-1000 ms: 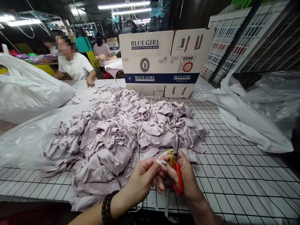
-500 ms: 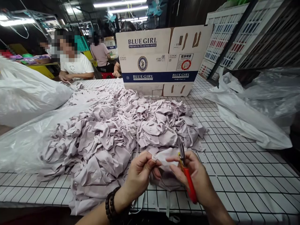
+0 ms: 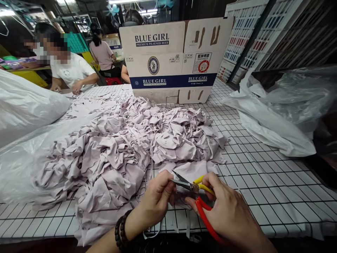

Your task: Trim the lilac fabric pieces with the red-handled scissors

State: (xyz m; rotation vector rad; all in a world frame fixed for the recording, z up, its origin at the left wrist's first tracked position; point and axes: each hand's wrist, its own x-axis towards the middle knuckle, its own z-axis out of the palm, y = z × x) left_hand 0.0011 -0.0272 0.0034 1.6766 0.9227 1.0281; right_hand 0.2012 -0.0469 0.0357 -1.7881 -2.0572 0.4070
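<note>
My right hand [image 3: 228, 205] grips a pair of scissors [image 3: 194, 188] with red and yellow handles. Their blades are spread and point left, the tips close to the fingers of my left hand [image 3: 158, 195]. That hand is closed in a pinch at the edge of a pale mauve fabric piece [image 3: 195, 170], which lies partly behind the blades; the pinched bit itself is mostly hidden. Beyond and to the left, a large heap of crumpled pale mauve fabric pieces [image 3: 116, 154] covers the table.
The table has a white cloth with a black grid [image 3: 265, 196]. A Blue Girl carton [image 3: 168, 59] stands at the back. Plastic bags lie left [image 3: 28, 105] and right [image 3: 273, 123]. A co-worker in a white shirt [image 3: 72, 72] sits at the far left.
The scissors have swung from nearly upright to pointing left, and their blades have opened near my left fingers. My left hand keeps its pinch. The camera view has shifted slightly.
</note>
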